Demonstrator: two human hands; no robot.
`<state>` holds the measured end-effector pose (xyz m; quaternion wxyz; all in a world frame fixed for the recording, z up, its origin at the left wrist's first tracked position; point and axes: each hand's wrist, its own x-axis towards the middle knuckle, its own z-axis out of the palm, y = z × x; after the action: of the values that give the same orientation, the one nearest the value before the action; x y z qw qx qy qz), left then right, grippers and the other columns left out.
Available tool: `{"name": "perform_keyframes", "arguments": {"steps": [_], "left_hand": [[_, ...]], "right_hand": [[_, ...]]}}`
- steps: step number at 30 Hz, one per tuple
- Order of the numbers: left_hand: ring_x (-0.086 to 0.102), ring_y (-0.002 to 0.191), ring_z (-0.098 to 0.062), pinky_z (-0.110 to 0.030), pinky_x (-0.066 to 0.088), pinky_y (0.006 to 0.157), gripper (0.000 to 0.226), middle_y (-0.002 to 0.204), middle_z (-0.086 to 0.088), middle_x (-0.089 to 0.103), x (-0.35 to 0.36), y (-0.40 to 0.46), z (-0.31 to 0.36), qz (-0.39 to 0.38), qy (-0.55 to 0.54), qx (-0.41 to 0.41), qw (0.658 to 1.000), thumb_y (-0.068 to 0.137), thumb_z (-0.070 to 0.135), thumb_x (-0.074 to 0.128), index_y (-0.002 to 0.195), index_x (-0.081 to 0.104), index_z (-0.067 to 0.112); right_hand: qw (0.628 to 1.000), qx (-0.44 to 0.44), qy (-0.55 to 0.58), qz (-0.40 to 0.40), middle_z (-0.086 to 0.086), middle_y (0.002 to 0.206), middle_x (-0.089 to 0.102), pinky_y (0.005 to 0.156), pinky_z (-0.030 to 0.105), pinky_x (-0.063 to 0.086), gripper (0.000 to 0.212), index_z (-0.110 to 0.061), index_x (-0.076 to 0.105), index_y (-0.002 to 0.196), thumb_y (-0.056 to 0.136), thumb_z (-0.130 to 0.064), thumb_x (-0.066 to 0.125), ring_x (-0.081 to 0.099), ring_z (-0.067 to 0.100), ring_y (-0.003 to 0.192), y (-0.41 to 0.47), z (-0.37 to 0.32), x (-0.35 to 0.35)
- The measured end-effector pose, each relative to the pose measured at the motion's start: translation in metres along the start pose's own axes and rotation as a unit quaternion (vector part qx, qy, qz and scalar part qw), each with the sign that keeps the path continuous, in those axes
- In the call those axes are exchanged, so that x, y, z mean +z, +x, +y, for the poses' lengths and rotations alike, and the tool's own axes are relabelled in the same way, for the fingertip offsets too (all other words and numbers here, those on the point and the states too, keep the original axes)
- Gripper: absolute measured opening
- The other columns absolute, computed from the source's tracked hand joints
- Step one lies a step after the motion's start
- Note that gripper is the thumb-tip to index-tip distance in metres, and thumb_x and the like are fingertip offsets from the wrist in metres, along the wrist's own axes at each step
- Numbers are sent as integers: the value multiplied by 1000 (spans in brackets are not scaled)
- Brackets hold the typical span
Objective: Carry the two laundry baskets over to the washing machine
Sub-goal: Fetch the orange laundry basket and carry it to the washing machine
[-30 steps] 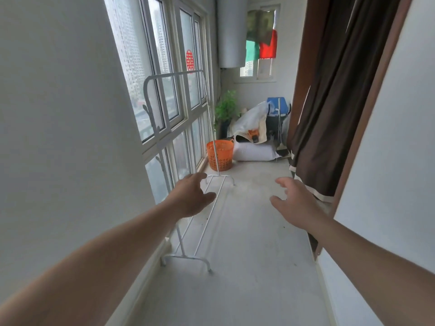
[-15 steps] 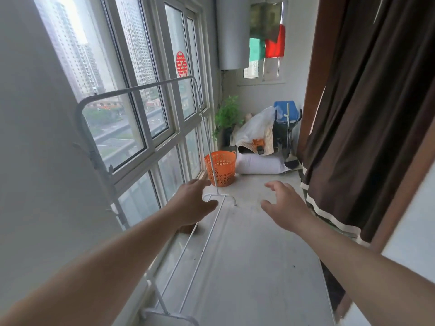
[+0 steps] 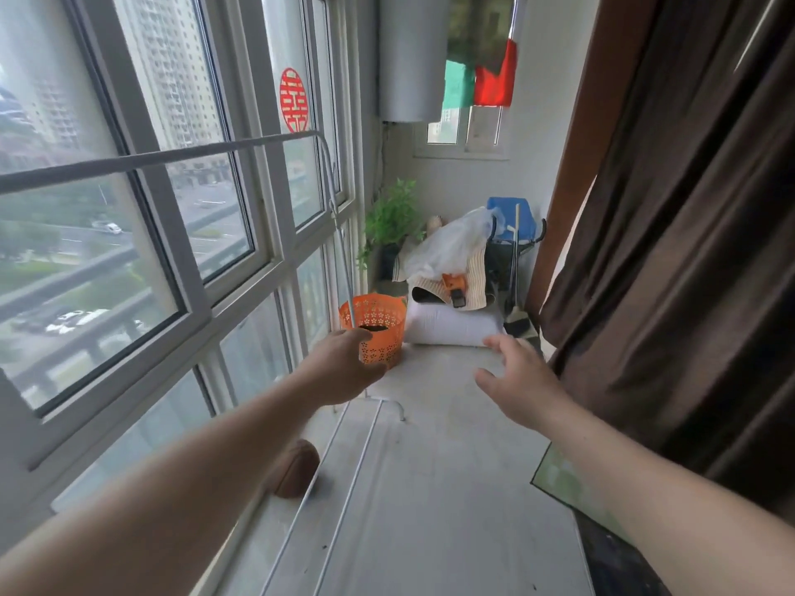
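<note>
An orange perforated laundry basket [image 3: 380, 329] stands on the balcony floor by the window, with something dark inside it. My left hand [image 3: 344, 365] reaches forward with fingers apart, overlapping the basket's near left side in the view; whether it touches the basket is unclear. My right hand [image 3: 518, 382] is stretched out to the right of the basket, open and holding nothing. Only one basket shows, and no washing machine is in view.
A white clothes rack [image 3: 327, 200] runs along the windows on the left, its base rails [image 3: 357, 471] on the floor. A brown object [image 3: 297, 468] lies by the window sill. Brown curtains [image 3: 688, 234] hang right. A white pillow [image 3: 456, 326], bags and a plant [image 3: 393, 221] crowd the far end.
I have moved forward along the balcony; the basket and far clutter are nearer. Both hands stay outstretched, and the left one now overlaps the basket.
</note>
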<state>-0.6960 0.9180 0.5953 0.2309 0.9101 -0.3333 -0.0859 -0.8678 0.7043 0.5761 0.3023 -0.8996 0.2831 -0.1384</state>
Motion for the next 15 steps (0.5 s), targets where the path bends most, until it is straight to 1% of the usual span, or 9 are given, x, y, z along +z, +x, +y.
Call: {"name": "perform_keyframes", "arguments": {"steps": [3,6,8,12,15], "left_hand": [[49,136,-26,-37,45,105,71,154,-6,47,12,73,-1,-16,7,5,1000,89,50,65,151,46,24],[50,136,-27,-42,43,109,70,153,-6,49,28,146,-1,-14,27,10,999,89,52,65,150,47,24],[50,136,-27,-42,42,110,68,151,-6,52,38,192,0,-14,36,5,999,89,52,64,149,49,23],[55,130,-25,-43,46,109,63,146,-5,57,51,294,7,-13,51,-28,998,89,48,66,145,53,22],[56,131,-24,-43,46,110,59,146,-5,59,53,363,20,-6,46,-48,998,91,45,65,144,55,22]], "right_hand": [[1000,3,-3,-7,9,148,51,105,33,40,60,-17,51,147,91,-30,66,51,24,133,73,11,6],[1000,3,7,-3,9,149,51,107,32,38,58,-15,51,147,92,-27,66,50,24,136,153,31,14],[1000,-5,14,-9,9,150,50,107,32,38,58,-15,51,148,93,-27,66,50,25,137,202,46,20],[997,7,55,-44,9,151,49,107,35,40,59,-18,50,148,93,-30,65,51,25,137,311,81,27],[996,13,70,-62,8,151,50,107,37,42,60,-19,49,149,92,-32,65,53,25,134,389,96,21]]}}
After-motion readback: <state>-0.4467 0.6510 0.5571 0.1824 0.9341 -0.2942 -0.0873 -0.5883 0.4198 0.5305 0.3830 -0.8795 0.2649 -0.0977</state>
